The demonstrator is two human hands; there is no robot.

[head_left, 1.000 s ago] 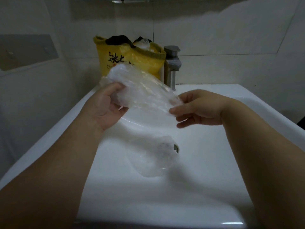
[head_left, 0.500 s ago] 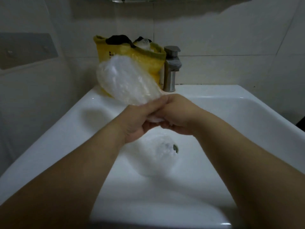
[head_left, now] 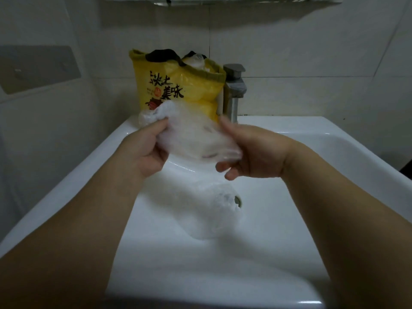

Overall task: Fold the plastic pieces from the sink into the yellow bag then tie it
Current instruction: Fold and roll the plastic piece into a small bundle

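Note:
Above the white sink (head_left: 334, 152) I hold a crumpled clear plastic piece (head_left: 194, 132) between both hands. My left hand (head_left: 145, 150) pinches its left end with thumb and fingers. My right hand (head_left: 252, 155) grips its right end, fingers curled under the film. Another clear plastic piece (head_left: 214, 210) lies in the basin beside the drain. The yellow bag (head_left: 178, 88) with black lettering stands upright on the sink's back rim, its mouth open with white plastic showing inside.
A metal faucet (head_left: 234, 92) stands just right of the yellow bag. The drain (head_left: 238, 200) is partly covered by the plastic in the basin. Tiled walls close in at the back and left. A shelf edge hangs overhead.
My hands, pressed together half a second ago, have parted to the two ends of the plastic piece. The piece has dropped from standing up to lying lower between them.

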